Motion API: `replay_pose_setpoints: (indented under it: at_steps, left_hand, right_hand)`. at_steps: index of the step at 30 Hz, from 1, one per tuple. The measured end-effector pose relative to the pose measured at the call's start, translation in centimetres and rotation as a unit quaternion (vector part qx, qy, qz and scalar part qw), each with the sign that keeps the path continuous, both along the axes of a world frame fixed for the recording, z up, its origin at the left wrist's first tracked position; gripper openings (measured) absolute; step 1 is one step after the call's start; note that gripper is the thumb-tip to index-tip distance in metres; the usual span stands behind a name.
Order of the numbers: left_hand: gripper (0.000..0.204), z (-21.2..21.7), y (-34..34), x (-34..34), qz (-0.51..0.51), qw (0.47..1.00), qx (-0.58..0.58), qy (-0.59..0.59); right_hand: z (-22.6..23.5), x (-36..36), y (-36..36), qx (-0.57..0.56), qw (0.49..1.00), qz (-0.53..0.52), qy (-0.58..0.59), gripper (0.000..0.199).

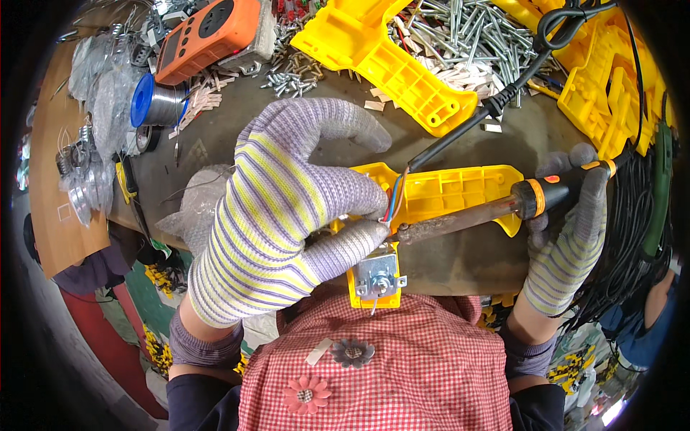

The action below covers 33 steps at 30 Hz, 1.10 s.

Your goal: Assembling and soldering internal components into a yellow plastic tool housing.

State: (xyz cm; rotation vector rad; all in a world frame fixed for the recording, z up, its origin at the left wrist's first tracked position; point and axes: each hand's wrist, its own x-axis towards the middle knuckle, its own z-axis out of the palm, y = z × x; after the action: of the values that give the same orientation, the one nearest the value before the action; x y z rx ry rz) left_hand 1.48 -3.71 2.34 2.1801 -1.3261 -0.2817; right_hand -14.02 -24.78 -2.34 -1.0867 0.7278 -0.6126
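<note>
My left hand (277, 205), in a striped knit glove, pinches several thin coloured wires (394, 197) between fingertips. Another of its fingers curves out above them. The wires come from a thick black cable (456, 133). In my right hand (568, 251), also gloved, is a soldering iron (467, 219) by its black and orange handle. The iron's dark tip reaches the spot beside my left fingertips; whether it touches a wire is hidden. Just below sits a metal switch-like component (376, 274) in the yellow plastic housing half (460, 188), which lies at the table's near edge.
Behind my hands lie another yellow housing part (402, 72), a heap of long screws (471, 36) and small screws (293, 75). An orange meter-like device (205, 36) and a blue solder spool (154, 100) stand at the left. Black cables (611, 251) hang at the right.
</note>
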Motion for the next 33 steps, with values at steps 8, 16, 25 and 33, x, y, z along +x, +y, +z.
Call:
replay_pose_setpoints:
  at_steps: [8,16,25,33]
  left_hand:
    - [0.021,0.2,0.1,0.0,-0.002,0.999,0.011,0.032]
    - [0.021,-0.1,-0.1,0.2,-0.022,1.000,0.007,0.016]
    - [0.023,0.2,0.0,0.5,-0.034,0.999,-0.001,0.027]
    - [0.023,0.0,-0.1,0.5,-0.032,0.999,-0.002,0.023]
  right_hand:
    - [-1.1,-0.5,-1.0,0.020,0.998,-0.009,-0.061,0.035]
    - [-0.9,-0.4,-0.9,0.023,0.997,-0.013,-0.067,0.034]
    - [-1.0,-1.1,-1.5,0.073,0.986,0.028,-0.150,0.032]
    - [-1.1,-0.9,-1.6,0.077,0.985,0.029,-0.152,0.030]
